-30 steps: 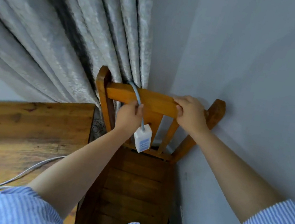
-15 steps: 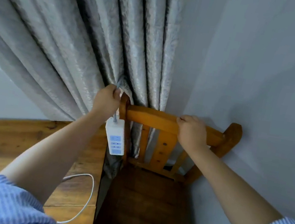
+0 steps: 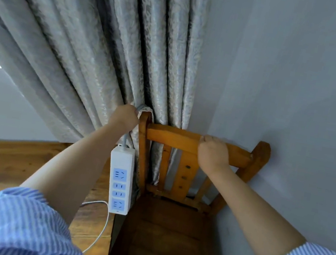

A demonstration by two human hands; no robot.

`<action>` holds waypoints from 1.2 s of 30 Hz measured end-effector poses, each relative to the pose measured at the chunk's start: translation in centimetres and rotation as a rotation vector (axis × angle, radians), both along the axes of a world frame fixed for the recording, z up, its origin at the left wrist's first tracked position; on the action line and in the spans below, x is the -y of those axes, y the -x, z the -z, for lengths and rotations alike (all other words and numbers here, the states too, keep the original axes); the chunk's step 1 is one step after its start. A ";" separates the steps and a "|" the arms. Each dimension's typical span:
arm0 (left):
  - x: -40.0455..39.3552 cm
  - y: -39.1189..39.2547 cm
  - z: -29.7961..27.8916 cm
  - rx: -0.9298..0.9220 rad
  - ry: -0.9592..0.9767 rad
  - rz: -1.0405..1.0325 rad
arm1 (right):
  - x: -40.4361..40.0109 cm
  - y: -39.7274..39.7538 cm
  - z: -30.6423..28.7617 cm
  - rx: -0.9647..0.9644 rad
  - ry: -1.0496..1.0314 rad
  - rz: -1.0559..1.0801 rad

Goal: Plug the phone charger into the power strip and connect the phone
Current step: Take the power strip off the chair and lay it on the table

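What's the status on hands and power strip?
Left hand shut on the strip's cord, power strip dangling beside the chair. Right hand gripping chair's top rail. All sockets empty; white cable on table; no phone visible.

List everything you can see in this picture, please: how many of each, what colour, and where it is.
White plastic power strip with blue sockets: one, hanging by its grey cord beside the chair's left post.
Orange-brown wooden chair: one, in the corner against the wall.
Grey patterned curtain: one, behind the chair.
Brown wooden table: one, lower left.
Thin white cable: one, on the table's edge.
Pale grey wall: right side.
Left hand: closed on the grey cord.
Right hand: gripping the chair's top rail.
Blue striped sleeves: two, bottom corners.
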State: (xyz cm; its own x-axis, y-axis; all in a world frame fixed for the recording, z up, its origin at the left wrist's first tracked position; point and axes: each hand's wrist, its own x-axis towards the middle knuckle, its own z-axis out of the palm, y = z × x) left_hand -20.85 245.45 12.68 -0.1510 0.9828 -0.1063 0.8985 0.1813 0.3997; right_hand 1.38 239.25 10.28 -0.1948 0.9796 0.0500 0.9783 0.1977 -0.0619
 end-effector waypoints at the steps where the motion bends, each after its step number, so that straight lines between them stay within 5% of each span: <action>1: 0.1 -0.1 -0.1 -0.005 0.008 -0.017 | 0.1 -0.2 0.2 0.020 0.040 0.006; 11: -0.6 -0.1 0.3 -0.155 -0.019 -0.035 | 1.5 -1.0 -0.3 0.212 0.185 -0.022; 20: -1.2 3.0 3.4 -0.289 0.128 -0.025 | 0.2 0.3 -1.3 0.182 0.114 0.013; 30: 2.0 1.6 2.4 0.002 0.077 0.059 | 0.8 0.7 -0.1 0.358 0.150 0.005; 36: 10.8 4.0 -0.1 0.033 -0.026 0.024 | 3.2 -0.8 -1.2 0.040 0.272 0.043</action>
State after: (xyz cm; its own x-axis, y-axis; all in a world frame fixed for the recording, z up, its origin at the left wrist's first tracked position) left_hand -24.81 234.65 12.75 -0.1244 0.9886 -0.0851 0.8887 0.1491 0.4335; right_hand 2.20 236.05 11.44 -0.1491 0.9633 -0.2233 0.9882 0.1372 -0.0682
